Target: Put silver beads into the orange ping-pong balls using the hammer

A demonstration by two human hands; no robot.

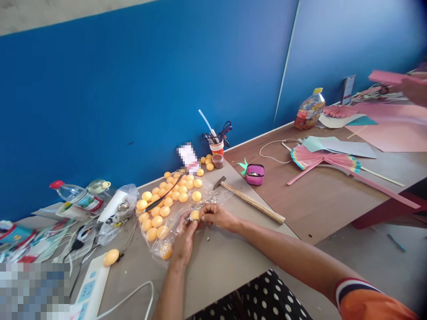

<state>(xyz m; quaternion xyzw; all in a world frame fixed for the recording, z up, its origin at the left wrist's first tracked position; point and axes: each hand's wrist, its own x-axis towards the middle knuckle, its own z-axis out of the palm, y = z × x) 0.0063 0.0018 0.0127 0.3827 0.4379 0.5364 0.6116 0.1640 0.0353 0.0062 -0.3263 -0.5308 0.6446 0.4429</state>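
Observation:
My left hand [187, 238] is closed around an orange ball [195, 214] about the size of a table-tennis ball. Small shiny bits show by its fingers. The fingers of my right hand [220, 217] are pinched together at the ball's right side; anything between them is too small to make out. Just beyond both hands, small silvery pieces [200, 203] lie scattered on clear plastic. Many more orange balls [165, 211] rest on a clear plastic bag [156, 253] to the left, with a dark strap across them. A wooden-handled hammer [253, 201] lies right of my right hand.
A white power strip [91, 284], cables and plastic bottles [78, 195] crowd the left side. Against the blue partition stands a paper cup [216, 148] of tools. A purple pouch [255, 174], a pink paper fan [320, 159] and a juice bottle [310, 109] are rightward. Another person's hand [415, 89] is far right.

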